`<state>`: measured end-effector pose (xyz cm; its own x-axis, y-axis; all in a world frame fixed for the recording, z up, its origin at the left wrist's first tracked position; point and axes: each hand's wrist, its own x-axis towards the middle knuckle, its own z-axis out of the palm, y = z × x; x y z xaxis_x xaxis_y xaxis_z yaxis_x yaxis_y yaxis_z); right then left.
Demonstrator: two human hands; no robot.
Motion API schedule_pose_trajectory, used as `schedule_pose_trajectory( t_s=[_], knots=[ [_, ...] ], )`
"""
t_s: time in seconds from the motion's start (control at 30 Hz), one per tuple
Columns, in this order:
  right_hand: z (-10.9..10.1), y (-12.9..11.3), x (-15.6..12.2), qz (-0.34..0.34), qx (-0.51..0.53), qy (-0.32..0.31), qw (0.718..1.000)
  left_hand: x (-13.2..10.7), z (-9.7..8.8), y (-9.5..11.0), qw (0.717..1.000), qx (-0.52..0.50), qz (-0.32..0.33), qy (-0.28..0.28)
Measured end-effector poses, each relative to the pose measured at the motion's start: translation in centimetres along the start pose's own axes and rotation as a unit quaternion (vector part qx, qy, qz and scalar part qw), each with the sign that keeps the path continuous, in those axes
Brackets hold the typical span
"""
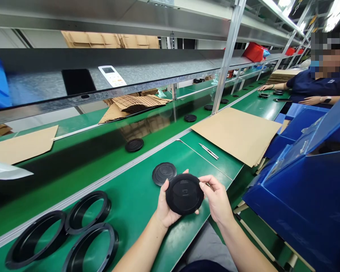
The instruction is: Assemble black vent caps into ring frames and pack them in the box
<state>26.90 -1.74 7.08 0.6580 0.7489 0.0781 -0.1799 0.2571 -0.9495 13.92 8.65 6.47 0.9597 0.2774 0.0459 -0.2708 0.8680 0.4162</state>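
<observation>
Both my hands hold a round black plastic disc (184, 193) above the green bench (136, 204). My left hand (163, 209) cups it from behind and the left, fingers wrapped round its rim. My right hand (217, 199) pinches the right edge with thumb and fingertips. A second black disc (164, 173) lies flat on the bench just behind the held one. Three black plastic rings (86, 206) lie at the lower left of the bench.
A dark conveyor belt (96, 151) carries more black discs (134, 144). Cardboard sheets (238, 132) and a metal tool (209, 151) lie to the right. Blue plastic bins (308, 189) stand at my right. Another person (317, 81) sits further down the line. A remote control (112, 75) lies on the shelf.
</observation>
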Motion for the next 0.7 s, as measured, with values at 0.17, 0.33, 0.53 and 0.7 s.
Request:
schedule_pose_trajectory(
  t_s=[0.17, 0.33, 0.53, 0.7],
  knots=[
    [-0.09, 0.06, -0.06, 0.004, -0.001, 0.002, 1.0, 0.03, 0.0, 0.08, 1.0, 0.003, -0.002, 0.003],
    [0.02, 0.07, -0.06, 0.008, -0.002, 0.006, 1.0, 0.04, -0.17, 0.14, 1.0, 0.001, -0.005, -0.006],
    [-0.04, 0.12, 0.0, 0.009, -0.005, -0.001, 1.0, 0.07, -0.22, 0.06, 1.0, -0.007, -0.008, 0.004],
    [0.03, 0.2, 0.1, 0.009, -0.001, -0.001, 1.0, 0.08, -0.41, 0.05, 1.0, -0.009, -0.007, 0.013]
  ],
)
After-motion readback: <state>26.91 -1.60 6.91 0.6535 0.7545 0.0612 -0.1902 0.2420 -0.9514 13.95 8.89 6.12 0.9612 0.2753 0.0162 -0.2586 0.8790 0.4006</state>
